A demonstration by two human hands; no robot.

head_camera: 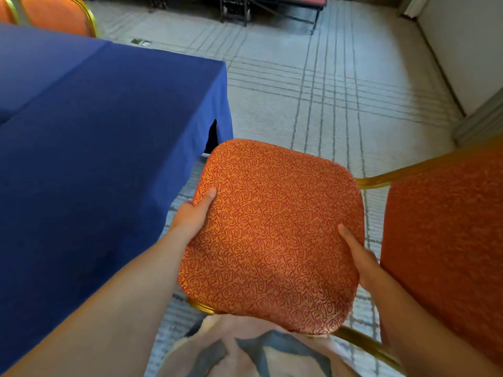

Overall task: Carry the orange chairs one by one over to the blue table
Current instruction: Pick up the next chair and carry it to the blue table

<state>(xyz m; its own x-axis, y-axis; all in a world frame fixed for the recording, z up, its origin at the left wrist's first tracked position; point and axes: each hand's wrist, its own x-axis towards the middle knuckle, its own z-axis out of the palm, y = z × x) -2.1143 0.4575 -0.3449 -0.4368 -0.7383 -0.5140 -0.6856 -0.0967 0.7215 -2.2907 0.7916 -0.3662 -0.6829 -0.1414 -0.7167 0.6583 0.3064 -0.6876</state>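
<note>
An orange chair with a swirl-patterned seat [272, 232] and a gold frame is in front of me, its backrest [446, 235] at the right. My left hand [194, 213] grips the seat's left edge, thumb on top. My right hand [359, 257] grips the seat's right edge, thumb on the cushion, fingers hidden underneath. The blue table [89, 126], draped in a blue cloth, stands just left of the chair, its corner near the seat's far end.
Two more orange chairs [57, 14] stand behind the table at the top left. Pale carpet with grey lines [340, 91] stretches ahead. A wall [468, 50] runs along the right, and a dark metal frame [236, 9] stands at the far end.
</note>
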